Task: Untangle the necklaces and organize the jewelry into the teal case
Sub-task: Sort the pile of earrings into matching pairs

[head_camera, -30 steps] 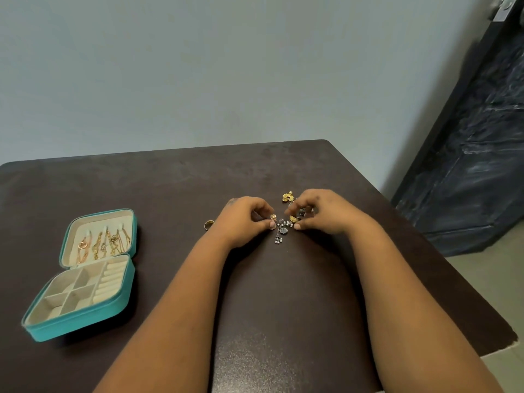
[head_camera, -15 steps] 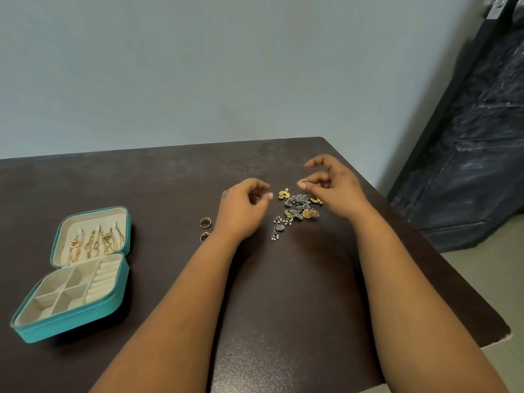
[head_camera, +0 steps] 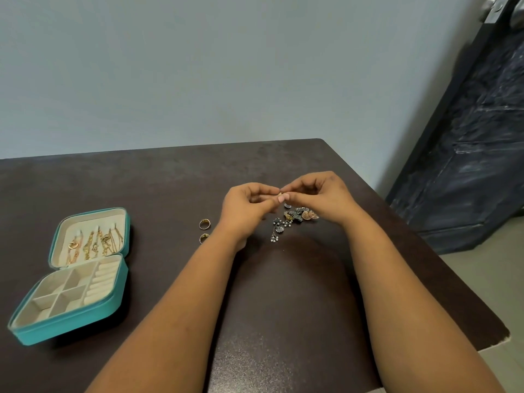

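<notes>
Both your left hand and right hand, apart a moment ago, now meet mid-frame pinching a small gold piece lifted above the earring pile, likely bound for the teal case.

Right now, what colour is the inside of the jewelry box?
Cream, a pale beige lining inside the teal case, seen in the head view.

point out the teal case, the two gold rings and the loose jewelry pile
teal case (head_camera: 85, 321): head view, on its front teal wall.
two gold rings (head_camera: 204, 224): head view, on the band of the farther ring.
loose jewelry pile (head_camera: 296, 217): head view, on the dark pieces at its middle.
</notes>
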